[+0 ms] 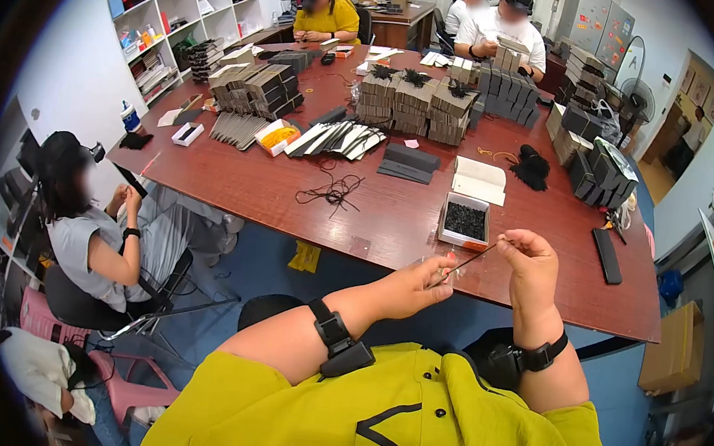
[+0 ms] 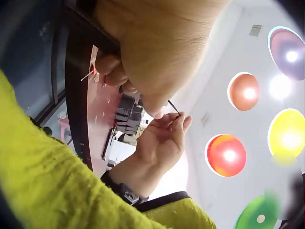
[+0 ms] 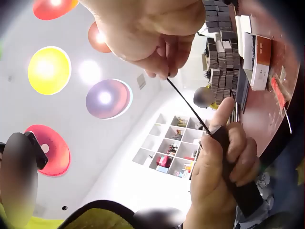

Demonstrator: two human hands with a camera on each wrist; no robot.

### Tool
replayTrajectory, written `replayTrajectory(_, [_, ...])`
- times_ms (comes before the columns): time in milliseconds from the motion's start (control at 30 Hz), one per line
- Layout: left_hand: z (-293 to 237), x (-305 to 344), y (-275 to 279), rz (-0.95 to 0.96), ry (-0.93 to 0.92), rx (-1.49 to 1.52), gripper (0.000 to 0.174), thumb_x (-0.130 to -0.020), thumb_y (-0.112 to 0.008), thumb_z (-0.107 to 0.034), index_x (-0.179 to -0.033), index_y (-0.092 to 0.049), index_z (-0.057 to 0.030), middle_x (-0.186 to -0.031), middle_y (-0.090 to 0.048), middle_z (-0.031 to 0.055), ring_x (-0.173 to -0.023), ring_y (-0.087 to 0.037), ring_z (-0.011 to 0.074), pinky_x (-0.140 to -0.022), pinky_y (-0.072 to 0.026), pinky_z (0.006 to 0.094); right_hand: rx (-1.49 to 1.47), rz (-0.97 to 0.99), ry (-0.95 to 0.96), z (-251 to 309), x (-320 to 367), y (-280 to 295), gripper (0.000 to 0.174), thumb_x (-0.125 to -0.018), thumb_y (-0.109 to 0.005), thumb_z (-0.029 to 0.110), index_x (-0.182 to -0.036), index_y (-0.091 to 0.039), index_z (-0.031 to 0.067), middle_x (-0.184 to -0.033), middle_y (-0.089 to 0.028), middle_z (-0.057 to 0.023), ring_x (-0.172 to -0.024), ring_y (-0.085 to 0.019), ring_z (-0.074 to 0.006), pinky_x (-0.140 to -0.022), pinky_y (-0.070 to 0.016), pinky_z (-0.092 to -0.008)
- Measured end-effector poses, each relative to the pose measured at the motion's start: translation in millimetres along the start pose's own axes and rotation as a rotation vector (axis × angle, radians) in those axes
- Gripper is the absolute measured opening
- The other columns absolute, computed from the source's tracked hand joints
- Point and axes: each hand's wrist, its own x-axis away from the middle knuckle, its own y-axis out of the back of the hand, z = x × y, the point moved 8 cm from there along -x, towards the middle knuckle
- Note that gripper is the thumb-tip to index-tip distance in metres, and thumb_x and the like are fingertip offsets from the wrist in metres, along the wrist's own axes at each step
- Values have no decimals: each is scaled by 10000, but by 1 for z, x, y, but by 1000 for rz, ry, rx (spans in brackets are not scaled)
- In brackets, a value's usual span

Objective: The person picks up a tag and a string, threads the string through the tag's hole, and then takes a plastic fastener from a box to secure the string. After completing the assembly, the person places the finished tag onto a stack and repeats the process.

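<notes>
My left hand (image 1: 406, 290) grips a flat, dark rectangular piece (image 3: 240, 191), its fingers and thumb wrapped round it in the right wrist view. A thin black cord (image 3: 190, 107) runs taut from the end of that piece. Its other end is pinched between the thumb and fingers of my right hand (image 1: 530, 266), raised a little higher at the table's near edge. In the left wrist view the same right hand (image 2: 159, 145) faces palm up. Just beyond both hands stands a small white box (image 1: 443, 217) filled with little black bits.
A thin tool with a red end (image 3: 277, 93) lies at the edge of the table (image 1: 267, 187). Loose black cords (image 1: 330, 189), dark flat pieces (image 1: 408, 162) and stacked grey blocks (image 1: 412, 110) spread farther back. One person (image 1: 113, 229) sits at the left; others sit across the table.
</notes>
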Motion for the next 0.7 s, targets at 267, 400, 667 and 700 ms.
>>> replayTrajectory(267, [9,8,-27,277,301,879,511,-965,-320,-446,-1234,-435,-27,-709,-400,4,-513,-336,66,-436,-287,190,-114,-158,-15,-47,-2,29,131,-756,-617,-99,-815,-606,17,-849,-622,-63,-802,-574,-122,-771,-457,-239])
replayTrajectory(400, [27,7,-23,205,391,972,467,-973,-309,-426,-1193,-457,-41,-708,-410,10,-512,-353,71,-435,-300,193,-43,-87,88,-42,4,25,132,-759,-619,-92,-813,-606,28,-842,-620,-58,-804,-570,-122,-777,-456,-237])
replayTrajectory(667, [43,-2,-25,121,393,1004,411,-979,-303,-402,-1108,-451,-41,-820,-570,101,-534,-482,139,-490,-426,236,0,-50,-312,-86,12,36,100,-795,-607,-49,-831,-612,44,-865,-599,-30,-811,-554,-97,-742,-442,-214])
replayTrajectory(700, [45,-3,-25,122,400,1005,411,-979,-303,-402,-1108,-451,-41,-820,-570,101,-534,-482,139,-490,-426,236,-2,-44,-365,-91,15,36,96,-803,-601,-44,-836,-612,46,-870,-593,-20,-812,-548,-92,-729,-437,-209])
